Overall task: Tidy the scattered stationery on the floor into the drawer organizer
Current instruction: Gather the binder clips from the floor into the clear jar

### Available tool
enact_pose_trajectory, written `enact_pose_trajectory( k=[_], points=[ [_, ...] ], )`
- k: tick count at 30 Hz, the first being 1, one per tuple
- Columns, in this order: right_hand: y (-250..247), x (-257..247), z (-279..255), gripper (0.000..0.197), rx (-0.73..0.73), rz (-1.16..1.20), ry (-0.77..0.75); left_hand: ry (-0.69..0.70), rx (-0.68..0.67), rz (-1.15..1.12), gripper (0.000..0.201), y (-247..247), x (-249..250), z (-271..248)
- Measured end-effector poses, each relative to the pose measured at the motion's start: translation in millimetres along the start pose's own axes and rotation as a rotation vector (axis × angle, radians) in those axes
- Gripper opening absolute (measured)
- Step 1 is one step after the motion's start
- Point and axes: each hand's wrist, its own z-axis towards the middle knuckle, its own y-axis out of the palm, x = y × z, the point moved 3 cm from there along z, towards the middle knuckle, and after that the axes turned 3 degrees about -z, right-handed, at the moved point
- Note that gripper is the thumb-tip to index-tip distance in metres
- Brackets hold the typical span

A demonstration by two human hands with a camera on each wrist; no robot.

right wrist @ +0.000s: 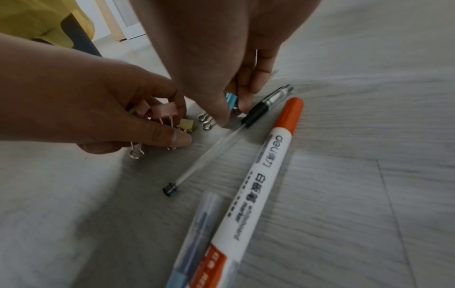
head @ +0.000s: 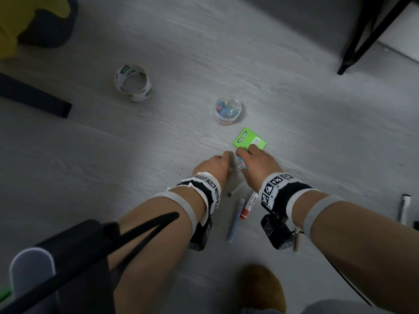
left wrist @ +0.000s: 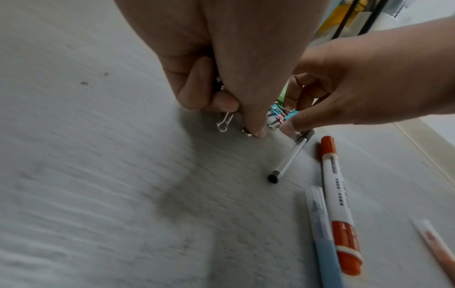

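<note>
Binder clips are gathered from the floor (head: 136,155): pink clips (right wrist: 162,110) are held in the curled left hand (head: 212,165), a blue clip (right wrist: 231,100) pinched by the right hand (head: 256,159). Loose pens (head: 235,219) lie nearby. No drawer organizer is seen. Clips are best collected fully before lifting.

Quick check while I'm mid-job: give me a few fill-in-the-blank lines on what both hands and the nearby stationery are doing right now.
1. The left hand holds pink ____ clips.
2. The right hand pinches a clip whose body is ____.
3. The whiteboard marker has an ____ cap.
4. Beyond the hands, the small clear tub stands ____ on the floor.

Missing words: binder; blue; orange; upright
</note>
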Motion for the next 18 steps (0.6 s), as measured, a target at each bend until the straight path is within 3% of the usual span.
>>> enact_pose_trajectory(
  k=[4,9,14,16,18],
  points=[
    [-2,-2,-1,0.048,-0.015,0.025,0.031,0.029,-0.05,0.104,0.043,-2,4,-3],
    [-9,-9,-1,0.048,-0.036,-0.045,0.025,-0.069,-0.067,0.043,0.036,-6,-4,-1],
    [-10,-13,0,0.037,-0.036,-0.006,0.02,-0.069,0.078,-0.117,0.029,-24,-23,-8],
    [-10,-13,-1,0.037,-0.047,0.003,0.034,-0.122,0.161,-0.26,0.017,-31,-33,-9],
    [-10,-15,0,0.035,-0.063,0.017,0.052,-0.161,0.268,-0.314,0.018,-37,-39,-10]
  ],
)
